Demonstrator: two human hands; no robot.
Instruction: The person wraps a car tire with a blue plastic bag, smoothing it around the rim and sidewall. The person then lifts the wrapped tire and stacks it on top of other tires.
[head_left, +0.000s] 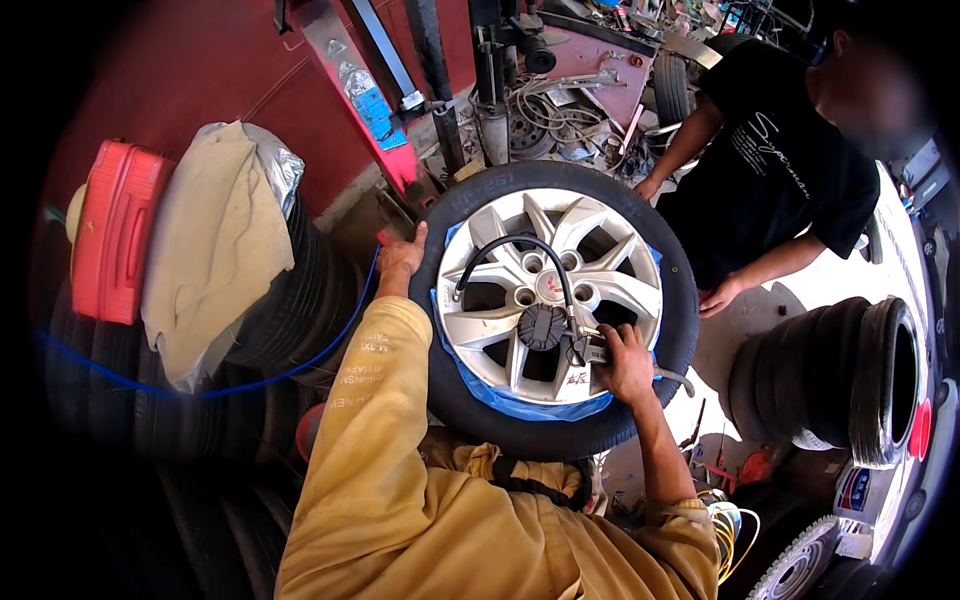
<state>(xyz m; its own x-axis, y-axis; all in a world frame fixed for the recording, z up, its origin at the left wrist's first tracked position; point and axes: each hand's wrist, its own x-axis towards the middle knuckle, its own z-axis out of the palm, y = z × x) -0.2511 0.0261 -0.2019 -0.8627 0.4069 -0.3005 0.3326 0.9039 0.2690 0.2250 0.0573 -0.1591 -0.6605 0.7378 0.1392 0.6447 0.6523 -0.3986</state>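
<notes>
A wheel point(480, 327), a black tyre point(520, 433) on a silver alloy rim, sits in front of me, with blue film point(575, 408) showing around the rim's edge. My left hand point(400, 258) grips the tyre's left edge, some fingers hidden. In my right hand point(627, 362), over the lower right spokes, is a tyre inflator point(583, 350) with a round black-cased gauge point(542, 327). Its black hose point(510, 239) arches over the hub to the rim's left side; whether it is joined to a valve is too small to tell. A grey hose leaves the inflator on the right.
A person in a black T-shirt point(765, 150) stands at right, hands by the tyre's edge. Tyres point(815, 370) lie stacked right and left. Left, a red case point(115, 230) and beige cloth point(215, 220) rest near a blue hose point(290, 370). Behind the wheel stand metal posts point(490, 90) and clutter.
</notes>
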